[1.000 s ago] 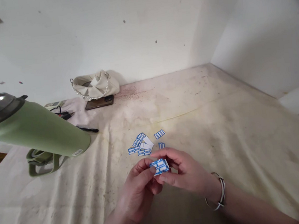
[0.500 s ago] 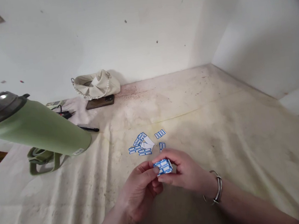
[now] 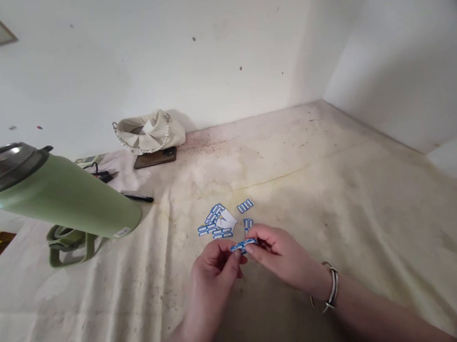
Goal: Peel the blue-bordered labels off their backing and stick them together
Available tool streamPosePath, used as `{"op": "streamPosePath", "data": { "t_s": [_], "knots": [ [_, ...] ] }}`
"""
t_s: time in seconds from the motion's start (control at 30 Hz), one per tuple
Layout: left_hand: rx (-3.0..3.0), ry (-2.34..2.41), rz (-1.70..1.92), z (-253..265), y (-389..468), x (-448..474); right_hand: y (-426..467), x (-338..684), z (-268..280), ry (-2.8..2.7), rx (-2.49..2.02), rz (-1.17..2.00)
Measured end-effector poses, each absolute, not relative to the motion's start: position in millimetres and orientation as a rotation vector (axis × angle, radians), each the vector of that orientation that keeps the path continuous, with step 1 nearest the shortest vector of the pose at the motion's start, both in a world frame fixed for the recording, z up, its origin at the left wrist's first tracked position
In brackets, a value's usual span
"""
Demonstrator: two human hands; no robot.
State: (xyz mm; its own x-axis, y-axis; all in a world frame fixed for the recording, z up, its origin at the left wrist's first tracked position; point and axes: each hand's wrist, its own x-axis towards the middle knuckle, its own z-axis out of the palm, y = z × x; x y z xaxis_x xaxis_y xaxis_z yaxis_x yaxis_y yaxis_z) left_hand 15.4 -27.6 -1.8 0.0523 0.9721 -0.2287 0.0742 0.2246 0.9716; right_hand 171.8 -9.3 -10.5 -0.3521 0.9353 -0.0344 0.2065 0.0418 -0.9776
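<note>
Bundle (image 3: 244,245) pinched at both ends

Narrow, blue and white, it sits at lower centre of the frame, long axis running left to right, right end slightly higher. Blue-edged labels (image 3: 222,233) lie just above on the worktop (image 3: 337,197). A green tumbler (image 3: 72,198) stands at left, a bag (image 3: 175,134) and phone (image 3: 154,159) farther up. Left hand (image 3: 215,273) and right hand (image 3: 281,250) angle inward, each gripping one end.

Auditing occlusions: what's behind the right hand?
A small blue-and-white piece shows partly beyond the right hand; the fingers cover the rest. Cloth directly beneath the hand can't be seen.
</note>
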Motion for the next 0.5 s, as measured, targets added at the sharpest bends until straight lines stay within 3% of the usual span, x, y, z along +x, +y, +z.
{"op": "streamPosePath", "data": {
  "t_s": [0.3, 0.5],
  "knots": [
    [1.623, 1.352, 1.058, -16.1, -34.2, 10.2, -9.6, 167.3, -19.0, -0.973, -0.904, 1.962],
    [1.655, 1.274, 1.068, -16.1, -33.8, 7.1, -10.5, 167.9, -19.4, -0.744, -0.842, 2.136]
  ]
}}
